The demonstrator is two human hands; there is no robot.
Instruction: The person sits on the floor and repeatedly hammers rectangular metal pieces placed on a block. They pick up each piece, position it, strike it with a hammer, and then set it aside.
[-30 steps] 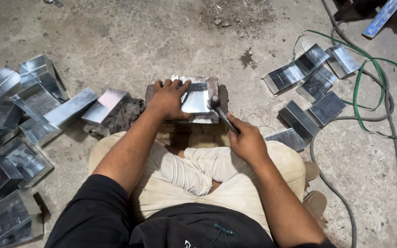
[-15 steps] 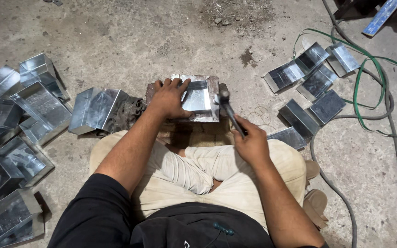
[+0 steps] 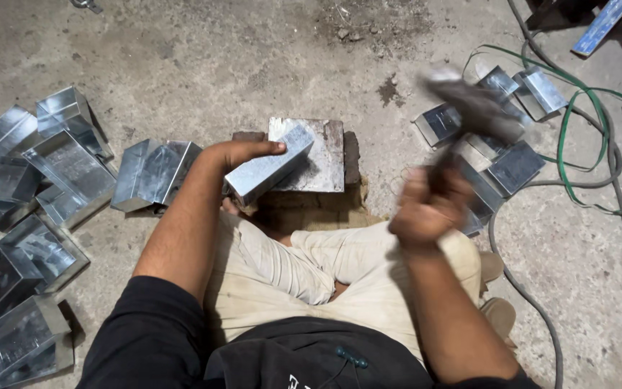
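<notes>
Left hand [image 3: 242, 155] grips a folded, shiny sheet-metal box [image 3: 268, 171], tilted on a flat steel block [image 3: 322, 158] on the rough concrete floor [image 3: 203, 65]. Right hand [image 3: 426, 209], motion-blurred, is clenched around a hammer [image 3: 469, 108] raised above knee level. Similar boxy metal pieces lie left [image 3: 59, 162] and right [image 3: 498, 155].

metal piece [image 3: 268, 171] on block [image 3: 325, 155] | boxes [image 3: 44, 158] left | cables [image 3: 584, 137] right
</notes>
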